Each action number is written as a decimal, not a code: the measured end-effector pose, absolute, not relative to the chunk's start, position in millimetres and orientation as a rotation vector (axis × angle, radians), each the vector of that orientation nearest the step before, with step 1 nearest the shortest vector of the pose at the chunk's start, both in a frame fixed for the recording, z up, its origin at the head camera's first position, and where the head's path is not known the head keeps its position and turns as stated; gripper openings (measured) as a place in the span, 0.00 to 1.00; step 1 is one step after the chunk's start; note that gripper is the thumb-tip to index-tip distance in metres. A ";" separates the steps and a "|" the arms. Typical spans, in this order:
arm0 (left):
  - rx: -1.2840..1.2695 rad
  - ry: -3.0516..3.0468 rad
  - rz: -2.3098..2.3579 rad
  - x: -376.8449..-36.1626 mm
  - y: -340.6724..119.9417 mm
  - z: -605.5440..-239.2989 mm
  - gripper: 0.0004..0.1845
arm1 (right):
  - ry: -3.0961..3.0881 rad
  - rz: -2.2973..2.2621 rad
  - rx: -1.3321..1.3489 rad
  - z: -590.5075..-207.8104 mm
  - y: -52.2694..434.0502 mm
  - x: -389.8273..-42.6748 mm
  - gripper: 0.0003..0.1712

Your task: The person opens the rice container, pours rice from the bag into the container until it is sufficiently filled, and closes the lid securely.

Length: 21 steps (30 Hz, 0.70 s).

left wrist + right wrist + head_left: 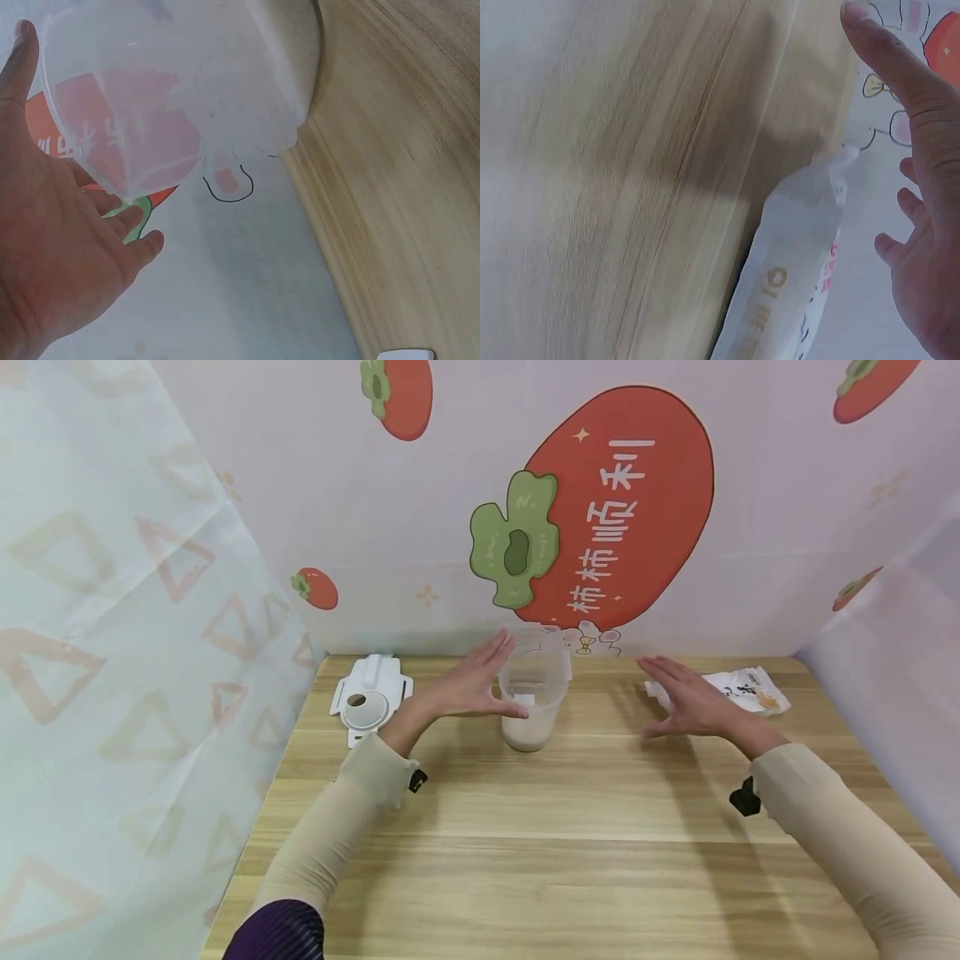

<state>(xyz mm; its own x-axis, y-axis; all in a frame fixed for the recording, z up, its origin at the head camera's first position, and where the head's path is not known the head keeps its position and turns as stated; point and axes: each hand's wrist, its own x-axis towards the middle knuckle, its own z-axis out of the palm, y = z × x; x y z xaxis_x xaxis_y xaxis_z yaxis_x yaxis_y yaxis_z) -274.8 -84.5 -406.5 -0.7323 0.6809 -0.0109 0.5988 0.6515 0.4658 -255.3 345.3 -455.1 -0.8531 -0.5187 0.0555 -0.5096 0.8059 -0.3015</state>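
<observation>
Wooden table (570,827): your flat-open left hand (472,685) is touching the upright cup (534,689); right hand (693,702), also spread, is hovering farther off.

We are looking at a light wooden table (570,827) carrying a clear plastic jug holding pale powder (533,697), a flat white plastic lid (371,699) lying left, and a crumpled white packet (742,690) lying right.

The right hand (922,225), fingers spread, hovers just beside a white packet (787,285) lying on the wooden table (630,187).
</observation>
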 end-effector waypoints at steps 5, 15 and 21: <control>1.029 2.700 0.662 -273.8 -82.7 -408.5 0.69 | 2.951 -0.476 -0.836 -451.4 359.4 -256.9 0.76; 0.986 2.729 0.671 -272.6 -78.8 -413.8 0.71 | 2.911 -0.496 -0.821 -450.4 391.4 -258.4 0.77; 0.962 2.742 0.675 -268.9 -77.3 -413.4 0.71 | 2.901 -0.521 -0.764 -454.3 411.1 -259.4 0.78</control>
<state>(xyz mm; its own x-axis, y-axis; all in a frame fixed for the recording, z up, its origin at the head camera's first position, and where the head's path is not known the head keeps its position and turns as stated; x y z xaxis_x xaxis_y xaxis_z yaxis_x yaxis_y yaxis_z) -268.9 -77.3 -413.4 -0.7807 0.6249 0.0001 0.5536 0.6915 0.4641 -259.4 411.1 -454.3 -0.8699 -0.4932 -0.0062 -0.4602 0.8160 -0.3498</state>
